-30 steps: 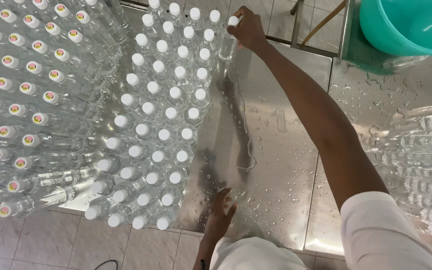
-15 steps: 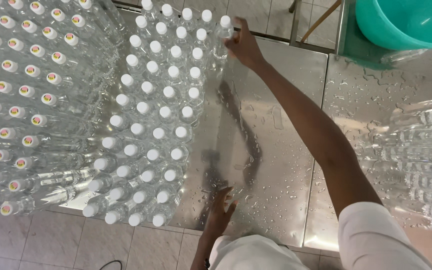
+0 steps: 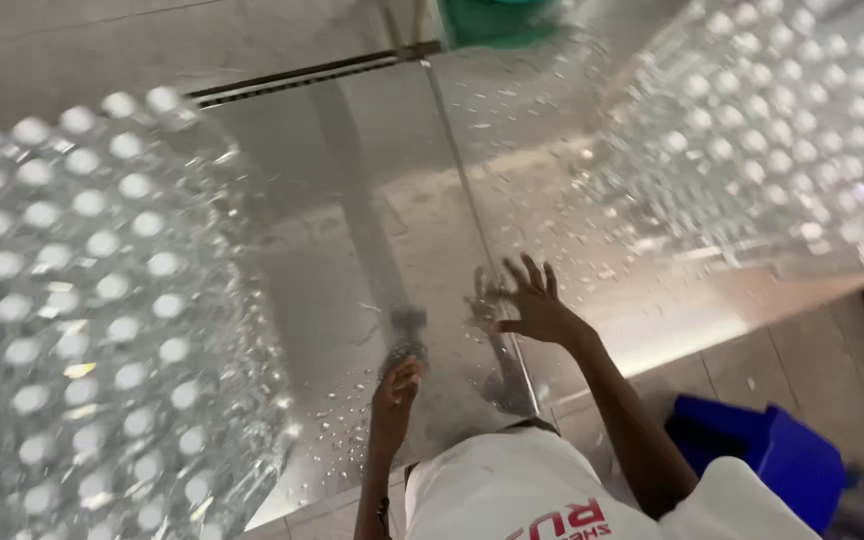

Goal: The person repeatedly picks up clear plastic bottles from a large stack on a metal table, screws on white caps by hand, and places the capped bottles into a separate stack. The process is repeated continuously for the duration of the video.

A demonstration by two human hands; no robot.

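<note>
The view is blurred by motion. My right hand [image 3: 534, 302] hovers with fingers spread over the wet steel table [image 3: 372, 220], holding nothing, near the table's seam. My left hand [image 3: 395, 385] rests at the table's near edge with fingers curled, and nothing shows in it. A large block of clear plastic bottles with white caps [image 3: 102, 300] stands to the left of both hands. A second block of capped bottles [image 3: 772, 140] stands at the far right. My white shirt fills the bottom middle.
A teal tub [image 3: 497, 20] sits at the far edge of the table. A blue crate [image 3: 772, 450] stands on the tiled floor at the lower right. Water drops cover the steel surface between the two bottle blocks.
My right hand has left the far bottle in the left block and pulled back to the table's middle. The view swung right, bringing the right bottle block and blue crate into sight.
</note>
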